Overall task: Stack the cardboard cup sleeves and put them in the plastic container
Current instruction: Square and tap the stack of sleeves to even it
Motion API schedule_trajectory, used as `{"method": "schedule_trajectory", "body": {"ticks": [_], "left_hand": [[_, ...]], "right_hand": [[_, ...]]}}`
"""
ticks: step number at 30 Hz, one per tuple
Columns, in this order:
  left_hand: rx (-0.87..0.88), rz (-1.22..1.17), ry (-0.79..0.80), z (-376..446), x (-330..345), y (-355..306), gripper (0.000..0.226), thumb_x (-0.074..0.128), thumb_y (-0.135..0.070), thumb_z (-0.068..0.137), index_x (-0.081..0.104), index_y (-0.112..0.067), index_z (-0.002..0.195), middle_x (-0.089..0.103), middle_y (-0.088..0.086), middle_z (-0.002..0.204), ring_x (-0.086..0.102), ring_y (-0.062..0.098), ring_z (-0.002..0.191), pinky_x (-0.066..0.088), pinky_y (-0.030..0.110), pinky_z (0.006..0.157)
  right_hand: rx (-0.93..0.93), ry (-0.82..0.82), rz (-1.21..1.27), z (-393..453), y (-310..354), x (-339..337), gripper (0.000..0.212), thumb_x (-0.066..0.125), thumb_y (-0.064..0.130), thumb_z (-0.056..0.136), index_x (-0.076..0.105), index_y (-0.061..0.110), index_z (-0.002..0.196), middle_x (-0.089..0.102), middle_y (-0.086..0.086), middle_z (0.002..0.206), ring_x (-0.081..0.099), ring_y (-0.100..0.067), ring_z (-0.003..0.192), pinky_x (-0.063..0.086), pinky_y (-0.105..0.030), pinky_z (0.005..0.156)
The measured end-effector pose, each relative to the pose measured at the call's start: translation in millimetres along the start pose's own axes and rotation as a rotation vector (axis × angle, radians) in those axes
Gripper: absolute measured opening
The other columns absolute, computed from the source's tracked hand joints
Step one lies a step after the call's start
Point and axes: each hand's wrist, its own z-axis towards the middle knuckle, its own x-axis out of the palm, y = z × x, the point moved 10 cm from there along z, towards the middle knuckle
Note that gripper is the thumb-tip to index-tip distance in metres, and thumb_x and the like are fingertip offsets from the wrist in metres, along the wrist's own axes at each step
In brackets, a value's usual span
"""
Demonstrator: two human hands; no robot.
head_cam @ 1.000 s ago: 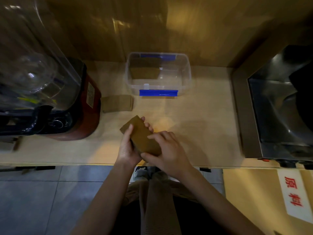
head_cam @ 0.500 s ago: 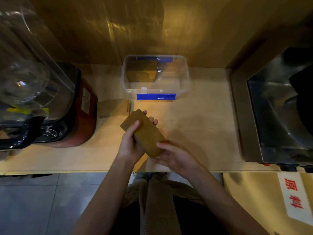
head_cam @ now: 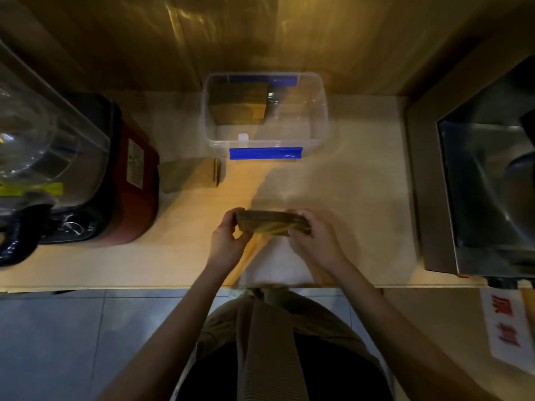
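A stack of brown cardboard cup sleeves (head_cam: 272, 224) lies crosswise between my hands, just above the counter's near part. My left hand (head_cam: 228, 241) grips its left end and my right hand (head_cam: 315, 241) grips its right end. The clear plastic container (head_cam: 318, 111) with a blue clip stands at the back of the counter, open, with a pile of sleeves (head_cam: 238, 107) inside its left half. Another pile of flattened sleeves (head_cam: 191, 173) lies on the counter, left of the container's front corner.
A blender with a red base (head_cam: 136, 180) and a clear jar stands at the left. A steel sink (head_cam: 486, 183) fills the right side. The wooden wall runs behind the container. A sign with red characters (head_cam: 506, 328) sits at the lower right.
The stack has turned from a slanted, flat-on hold to a level, edge-on hold. My right hand moved from under it to its right end. The view shifted downward.
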Motion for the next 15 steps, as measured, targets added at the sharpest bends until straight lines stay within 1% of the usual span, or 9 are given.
{"method": "schedule_trajectory", "body": {"ticks": [2,4,6,8,10,11,13,14,15], "left_hand": [[0.022,0.030,-0.041,-3,1,-1,0.045,0.059,-0.010,0.083,0.045,-0.012,0.126,0.061,0.010,0.119,0.056,0.025,0.112,0.048,0.035,0.093],[-0.023,0.074,-0.020,5,17,9,0.048,0.055,-0.010,0.085,0.041,-0.012,0.131,0.058,0.012,0.126,0.054,0.026,0.116,0.044,0.028,0.093],[-0.028,0.075,-0.004,1,20,10,0.055,0.053,-0.007,0.086,0.034,-0.012,0.137,0.053,0.013,0.133,0.049,0.025,0.123,0.039,0.025,0.095],[-0.034,0.052,-0.005,2,22,11,0.060,0.052,-0.006,0.086,0.028,-0.013,0.140,0.048,0.013,0.139,0.045,0.025,0.128,0.037,0.028,0.101],[-0.038,0.018,-0.016,2,25,9,0.058,0.048,-0.007,0.089,0.024,-0.013,0.141,0.045,0.013,0.142,0.044,0.026,0.130,0.037,0.031,0.104],[-0.056,0.000,-0.040,1,25,9,0.056,0.046,-0.008,0.090,0.024,-0.013,0.141,0.045,0.013,0.142,0.044,0.027,0.129,0.037,0.029,0.102],[-0.073,-0.019,-0.108,-1,19,5,0.052,0.044,-0.012,0.092,0.027,-0.013,0.141,0.046,0.012,0.142,0.045,0.025,0.128,0.035,0.023,0.097],[-0.065,-0.031,-0.139,-1,15,2,0.050,0.044,-0.013,0.092,0.029,-0.013,0.140,0.046,0.011,0.141,0.045,0.024,0.128,0.035,0.021,0.096],[-0.058,-0.039,-0.156,0,11,-1,0.049,0.044,-0.014,0.092,0.031,-0.013,0.139,0.048,0.011,0.140,0.045,0.022,0.128,0.034,0.020,0.095]], "right_hand": [[-0.015,-0.071,0.011,-3,0,4,0.032,0.057,0.006,0.084,0.056,0.014,0.115,0.064,-0.002,0.106,0.060,-0.017,0.099,0.049,-0.028,0.084],[0.068,-0.118,0.031,3,-23,8,0.033,0.056,0.007,0.085,0.053,0.015,0.117,0.061,0.001,0.108,0.059,-0.014,0.101,0.049,-0.026,0.087],[0.119,-0.150,0.073,-3,-32,11,0.039,0.056,0.009,0.086,0.048,0.016,0.124,0.059,0.002,0.114,0.056,-0.009,0.104,0.046,-0.020,0.089],[0.140,-0.179,0.128,-3,-35,14,0.043,0.054,0.012,0.088,0.043,0.018,0.130,0.057,0.002,0.119,0.054,-0.009,0.107,0.043,-0.017,0.090],[0.142,-0.198,0.154,-2,-35,17,0.045,0.050,0.009,0.089,0.041,0.017,0.131,0.056,-0.002,0.125,0.053,-0.013,0.111,0.042,-0.016,0.090],[0.142,-0.204,0.164,-2,-35,18,0.045,0.049,0.006,0.089,0.041,0.016,0.132,0.056,-0.004,0.126,0.053,-0.012,0.109,0.040,-0.011,0.087],[0.136,-0.195,0.183,-1,-31,17,0.043,0.046,0.003,0.089,0.042,0.013,0.131,0.056,-0.003,0.119,0.054,-0.003,0.094,0.038,0.002,0.074],[0.123,-0.190,0.189,0,-28,15,0.042,0.046,0.002,0.090,0.043,0.012,0.130,0.055,0.001,0.113,0.054,0.000,0.086,0.037,0.005,0.070],[0.107,-0.187,0.195,1,-26,13,0.040,0.045,0.002,0.090,0.044,0.013,0.129,0.054,0.004,0.110,0.053,0.003,0.082,0.038,0.006,0.069]]}}
